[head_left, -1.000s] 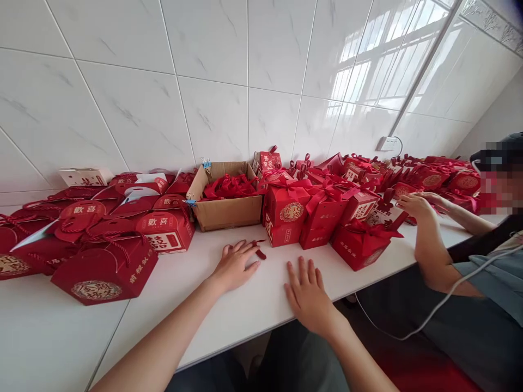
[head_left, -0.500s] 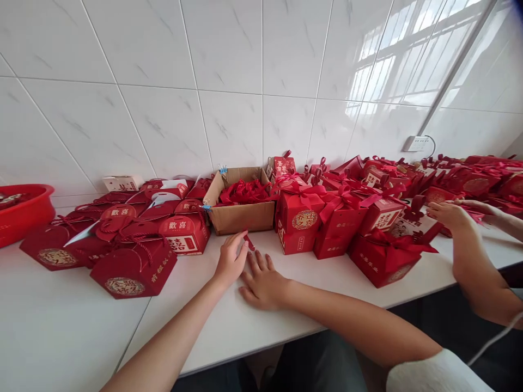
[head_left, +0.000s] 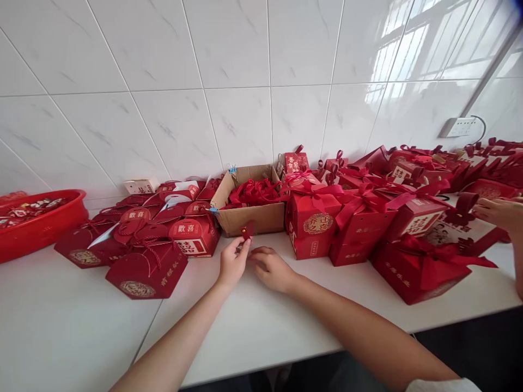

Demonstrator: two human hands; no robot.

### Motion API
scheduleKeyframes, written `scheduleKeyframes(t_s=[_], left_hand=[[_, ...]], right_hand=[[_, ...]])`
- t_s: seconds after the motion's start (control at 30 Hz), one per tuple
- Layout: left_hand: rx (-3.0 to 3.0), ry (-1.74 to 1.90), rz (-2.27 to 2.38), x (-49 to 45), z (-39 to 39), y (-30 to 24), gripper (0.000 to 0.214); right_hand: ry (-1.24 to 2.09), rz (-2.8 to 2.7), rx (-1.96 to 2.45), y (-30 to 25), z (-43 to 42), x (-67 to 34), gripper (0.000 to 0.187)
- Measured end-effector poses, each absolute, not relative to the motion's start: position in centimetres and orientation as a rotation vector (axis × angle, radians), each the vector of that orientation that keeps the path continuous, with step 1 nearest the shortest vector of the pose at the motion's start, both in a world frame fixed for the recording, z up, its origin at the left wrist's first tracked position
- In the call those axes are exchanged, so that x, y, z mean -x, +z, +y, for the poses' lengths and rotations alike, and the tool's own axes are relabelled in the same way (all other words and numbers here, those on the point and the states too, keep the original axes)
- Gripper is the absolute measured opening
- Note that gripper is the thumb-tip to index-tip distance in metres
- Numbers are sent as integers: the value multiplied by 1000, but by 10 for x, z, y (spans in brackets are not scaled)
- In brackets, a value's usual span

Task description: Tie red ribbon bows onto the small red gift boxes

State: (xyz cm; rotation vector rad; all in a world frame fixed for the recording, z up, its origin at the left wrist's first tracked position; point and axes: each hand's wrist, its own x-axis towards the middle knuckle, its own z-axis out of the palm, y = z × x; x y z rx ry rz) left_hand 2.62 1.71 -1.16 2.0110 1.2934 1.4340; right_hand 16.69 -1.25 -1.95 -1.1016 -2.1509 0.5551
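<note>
In front of the cardboard box, my left hand (head_left: 232, 263) pinches a small dark red strap (head_left: 246, 231) with a gold stud on it, held upright between thumb and fingers. Just to its right is my right hand (head_left: 273, 268), low over the white table, its fingers curled with the tips toward the left hand. Whatever those fingertips hold, if anything, is hidden. Behind both hands stands the open cardboard box (head_left: 253, 219), with a heap of red ribbons (head_left: 255, 191) inside and blue clips on its left corners.
Red gift boxes (head_left: 147, 272) crowd the left side, and bow-tied red boxes (head_left: 314, 226) stand on the right. A red basin (head_left: 77, 215) with wrapped sweets sits far left. Another person's hand (head_left: 500, 215) is at the right edge. A tiled wall (head_left: 237, 120) rises behind the table (head_left: 229, 332).
My right hand has gone from flat with spread fingers to curled. My left hand now holds the strap more upright, its stud showing. The view has turned slightly, bringing more of the basin in.
</note>
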Motion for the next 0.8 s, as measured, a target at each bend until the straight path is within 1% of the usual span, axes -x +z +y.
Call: scheduleKeyframes(t_s=[0.17, 0.27, 0.37, 0.4, 0.5, 0.53, 0.6, 0.63, 0.67, 0.73, 0.77, 0.8], left_hand=[[-2119, 1588, 1223, -21, 8, 5, 25], [-2235, 1704, 1189, -17, 13, 34, 21], [-2274, 1782, 1247, -17, 37, 73, 16], [-2278, 1784, 1270, -18, 46, 85, 17], [-2089, 1897, 1392, -19, 60, 116, 34], [-2038, 1935, 1396, -17, 57, 123, 34], [-2042, 1918, 1396, -7, 38, 131, 25], [-2106, 1854, 1410, 1, 23, 132, 19], [-2192, 1793, 1463, 12, 7, 131, 17], [-2387, 1804, 1688, 42, -25, 123, 23], [-2408, 1901, 1847, 59, -38, 117, 32], [-2345, 1918, 2043, 78, -48, 109, 48]], right_hand=[[578, -2047, 1166, -23, -11, -167, 29], [591, -2053, 1190, -25, -9, -166, 25], [606, -2062, 1222, -26, -9, -166, 24], [611, -2065, 1228, -25, -9, -166, 24], [624, -2080, 1230, -24, -10, -168, 25], [627, -2086, 1228, -23, -10, -169, 25], [632, -2099, 1225, -23, -11, -169, 25], [634, -2104, 1226, -23, -11, -170, 25], [635, -2109, 1227, -23, -11, -170, 25], [638, -2118, 1233, -23, -12, -169, 26], [640, -2123, 1236, -23, -12, -169, 26], [641, -2129, 1238, -24, -13, -169, 27]])
